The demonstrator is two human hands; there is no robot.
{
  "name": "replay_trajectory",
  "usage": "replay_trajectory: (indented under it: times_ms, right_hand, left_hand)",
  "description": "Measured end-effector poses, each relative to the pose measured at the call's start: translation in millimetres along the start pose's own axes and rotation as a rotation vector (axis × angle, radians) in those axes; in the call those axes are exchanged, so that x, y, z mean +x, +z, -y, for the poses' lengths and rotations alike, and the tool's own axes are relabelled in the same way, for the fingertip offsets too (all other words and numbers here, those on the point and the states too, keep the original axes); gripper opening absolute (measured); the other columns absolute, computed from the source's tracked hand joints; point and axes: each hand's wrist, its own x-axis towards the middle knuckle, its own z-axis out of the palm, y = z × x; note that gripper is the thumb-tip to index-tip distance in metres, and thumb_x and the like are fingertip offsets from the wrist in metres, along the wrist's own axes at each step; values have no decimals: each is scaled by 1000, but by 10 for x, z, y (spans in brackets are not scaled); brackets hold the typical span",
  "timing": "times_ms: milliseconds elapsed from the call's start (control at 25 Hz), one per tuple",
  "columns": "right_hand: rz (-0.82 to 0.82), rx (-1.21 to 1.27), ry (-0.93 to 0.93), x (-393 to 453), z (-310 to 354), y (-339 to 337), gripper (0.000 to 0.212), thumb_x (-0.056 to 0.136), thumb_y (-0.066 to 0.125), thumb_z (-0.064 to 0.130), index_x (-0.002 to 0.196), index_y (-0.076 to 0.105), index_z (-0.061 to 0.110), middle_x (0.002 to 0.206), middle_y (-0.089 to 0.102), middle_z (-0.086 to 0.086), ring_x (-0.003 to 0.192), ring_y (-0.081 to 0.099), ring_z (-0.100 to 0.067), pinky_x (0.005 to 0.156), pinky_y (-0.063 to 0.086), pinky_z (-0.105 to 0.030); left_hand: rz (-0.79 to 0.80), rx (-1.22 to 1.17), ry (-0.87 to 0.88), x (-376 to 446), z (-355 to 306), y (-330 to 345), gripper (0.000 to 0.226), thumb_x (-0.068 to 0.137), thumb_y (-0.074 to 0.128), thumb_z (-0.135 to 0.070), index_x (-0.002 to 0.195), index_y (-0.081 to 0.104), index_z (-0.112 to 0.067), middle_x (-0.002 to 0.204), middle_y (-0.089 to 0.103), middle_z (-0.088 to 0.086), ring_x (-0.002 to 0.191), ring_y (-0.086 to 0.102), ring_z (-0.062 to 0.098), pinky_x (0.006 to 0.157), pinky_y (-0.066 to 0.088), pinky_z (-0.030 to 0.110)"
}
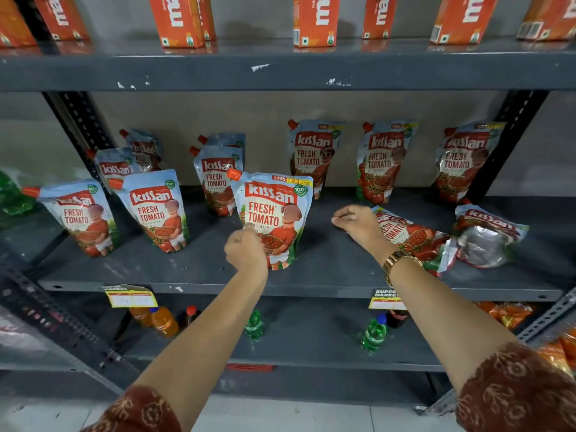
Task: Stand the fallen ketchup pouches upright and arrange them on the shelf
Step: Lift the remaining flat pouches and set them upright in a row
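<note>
Most blue-and-red foil ketchup pouches (274, 218) stand; our left hand (246, 251) pinches one, right hand (358, 224) loosely curled empty, two fallen pouches (414, 238) remain.

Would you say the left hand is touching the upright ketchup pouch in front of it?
Touching: in the head view, the left hand pinches the front of the upright ketchup pouch.

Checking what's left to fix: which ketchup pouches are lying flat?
Two, both at the shelf's right front: one beside the right hand, and one right of it. All others stand.
</note>
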Motion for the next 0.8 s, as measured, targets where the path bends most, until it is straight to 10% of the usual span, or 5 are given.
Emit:
replay_trajectory:
  times_ms: [280,800]
  right_hand:
    - [-232,-141,51,-185,1,-346,9,83,60,9,86,68,6,94,72,-16,84,63,-19,63,48,-14]
    - [-257,-385,94,-227,-358,-1067,13,81,58,9,86,69,10,96,72,-13,96,65,-26,86,51,-32]
  left_hand:
    - [458,219,-236,-445,48,283,13,84,49,-10,80,61,-8,68,61,3,59,55,15,54,45,25]
    - [592,353,-426,-847,488,908,25,88,50,-12,110,58,-2,111,63,15,98,61,30,79,52,38]
